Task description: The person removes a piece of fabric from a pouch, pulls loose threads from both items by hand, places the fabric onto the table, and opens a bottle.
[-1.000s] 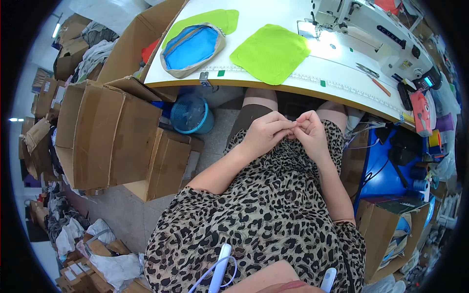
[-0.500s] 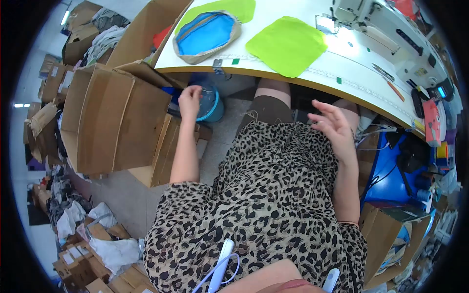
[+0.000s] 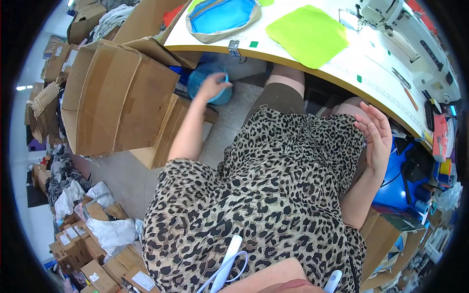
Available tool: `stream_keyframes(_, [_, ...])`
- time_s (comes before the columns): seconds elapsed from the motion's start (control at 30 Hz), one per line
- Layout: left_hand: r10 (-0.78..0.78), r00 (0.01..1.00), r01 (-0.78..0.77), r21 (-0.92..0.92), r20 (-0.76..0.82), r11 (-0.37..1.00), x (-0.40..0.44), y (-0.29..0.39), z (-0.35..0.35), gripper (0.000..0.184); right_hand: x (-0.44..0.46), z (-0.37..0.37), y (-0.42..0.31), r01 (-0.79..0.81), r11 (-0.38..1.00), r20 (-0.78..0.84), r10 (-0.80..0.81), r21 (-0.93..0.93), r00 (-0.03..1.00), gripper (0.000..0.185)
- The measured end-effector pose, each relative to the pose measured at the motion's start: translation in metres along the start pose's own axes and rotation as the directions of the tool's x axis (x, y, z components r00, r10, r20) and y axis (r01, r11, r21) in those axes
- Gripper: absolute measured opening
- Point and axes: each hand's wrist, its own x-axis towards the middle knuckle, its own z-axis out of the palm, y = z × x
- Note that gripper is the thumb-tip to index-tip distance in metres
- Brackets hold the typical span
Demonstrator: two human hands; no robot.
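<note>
One bare left hand, fingers loosely bent, hovers over a round blue plastic basket, upper centre-left; its hold I can't tell; the right hand, half open, looks empty, centre-right

Single head-worn camera, angled forward and steeply down. Wide fisheye, dark curved borders at both sides. Nearest: wearer's leopard-print garment, filling lower middle. Mid-range: left hand and right hand. Farther: worktable and sewing machine, cut by top edge. Tiled floor seen from above, left.
</note>
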Motion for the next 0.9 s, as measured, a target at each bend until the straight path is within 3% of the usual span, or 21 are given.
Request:
stream_keyframes(0.03, [0.006,0.982,0.028,-0.175,0.187,0.984,-0.019,0.038,0.012,0.057,0.000,-0.001,0.001,-0.007,1.000,-0.014,0.007,0.009,1.000,0.038])
stream_keyframes(0.07, [0.124,0.958,-0.061,-0.237,0.259,0.969,-0.030,0.054,0.031,0.059,0.001,-0.001,0.001,-0.010,1.000,-0.011,0.010,0.007,1.000,0.038])
stream_keyframes(0.1, [0.164,0.935,-0.040,-0.366,0.314,0.930,-0.045,0.071,0.050,0.061,0.001,0.000,0.002,-0.010,1.000,-0.003,0.010,0.008,1.000,0.037])
stream_keyframes(0.17, [0.356,0.915,-0.326,-0.170,0.189,0.930,-0.062,0.087,0.079,0.050,0.001,0.001,0.003,-0.010,1.000,0.010,0.010,0.009,1.000,0.036])
stream_keyframes(0.2, [0.341,0.937,-0.324,-0.180,0.078,0.929,-0.063,0.085,0.089,0.039,0.002,0.002,0.003,-0.017,1.000,0.024,0.017,0.004,1.000,0.035])
stream_keyframes(0.3, [0.133,0.978,-0.186,-0.373,-0.162,0.909,-0.037,0.034,0.094,0.015,0.000,0.000,0.002,-0.016,1.000,0.037,0.016,-0.009,0.999,0.035])
stream_keyframes(0.33, [-0.200,0.979,0.132,-0.598,-0.048,0.790,-0.031,0.028,0.076,0.009,-0.001,-0.003,0.002,-0.010,1.000,0.036,0.010,-0.001,0.999,0.035])
stream_keyframes(0.37, [-0.230,0.962,0.087,-0.627,-0.151,0.774,-0.021,0.001,0.062,0.008,-0.001,-0.005,0.002,-0.004,1.000,0.038,0.003,0.011,0.999,0.035])
stream_keyframes(0.4, [-0.246,0.921,0.083,-0.465,-0.302,0.882,-0.010,-0.032,0.049,0.009,-0.002,-0.008,0.002,0.003,1.000,0.023,-0.004,0.020,1.000,0.035])
stream_keyframes(0.43, [-0.269,0.897,0.082,-0.467,-0.349,0.880,-0.003,-0.057,0.030,0.012,-0.004,-0.011,0.003,0.009,1.000,0.004,-0.009,0.029,1.000,0.034])
stream_keyframes(0.47, [-0.337,0.838,0.178,-0.369,-0.429,0.912,0.009,-0.088,0.016,0.023,-0.004,-0.014,0.003,0.008,0.999,-0.003,-0.008,0.031,1.000,0.034])
stream_keyframes(0.5, [-0.344,0.862,0.311,-0.148,-0.371,0.939,0.012,-0.101,-0.009,0.039,-0.005,-0.014,0.002,0.008,0.999,-0.008,-0.008,0.032,1.000,0.034])
stream_keyframes(0.57, [-0.229,0.794,0.299,0.033,-0.563,0.954,0.021,-0.116,-0.020,0.060,-0.005,-0.013,-0.004,0.014,1.000,0.012,-0.014,0.011,1.000,0.034])
stream_keyframes(0.6, [-0.288,0.806,0.352,0.027,-0.517,0.936,0.024,-0.118,-0.025,0.074,-0.006,-0.013,-0.008,0.022,1.000,0.014,-0.022,0.012,1.000,0.036])
stream_keyframes(0.67, [-0.322,0.809,0.394,0.048,-0.491,0.918,0.027,-0.120,-0.027,0.070,-0.007,-0.022,-0.022,0.108,0.993,0.016,-0.108,-0.056,0.994,0.037])
stream_keyframes(0.73, [-0.353,0.816,0.431,0.076,-0.457,0.899,0.028,-0.121,-0.023,0.067,-0.012,-0.045,-0.051,0.156,0.979,-0.101,-0.170,-0.132,0.980,0.039])
stream_keyframes(0.77, [-0.379,0.829,0.404,-0.028,-0.411,0.914,0.026,-0.126,-0.017,0.063,-0.014,-0.057,-0.077,0.296,0.948,-0.025,-0.301,-0.120,0.953,0.040])
stream_keyframes(0.8, [-0.397,0.844,0.375,-0.133,-0.360,0.918,0.029,-0.133,-0.010,0.060,-0.020,-0.079,-0.101,0.339,0.935,-0.104,-0.349,-0.106,0.931,0.043])
stream_keyframes(0.83, [-0.428,0.845,0.355,-0.264,-0.320,0.897,0.038,-0.163,0.003,0.049,-0.034,-0.105,-0.132,0.340,0.932,-0.232,-0.305,0.128,0.923,0.045])
stream_keyframes(0.87, [-0.443,0.853,0.356,-0.313,-0.277,0.881,0.037,-0.162,0.010,0.045,-0.029,-0.050,-0.171,0.435,0.850,0.244,-0.509,0.298,0.826,0.039])
stream_keyframes(0.9, [-0.454,0.859,0.358,-0.358,-0.235,0.862,0.029,-0.158,0.017,0.041,-0.027,0.014,-0.184,0.634,0.676,-0.093,-0.653,0.376,0.752,0.054])
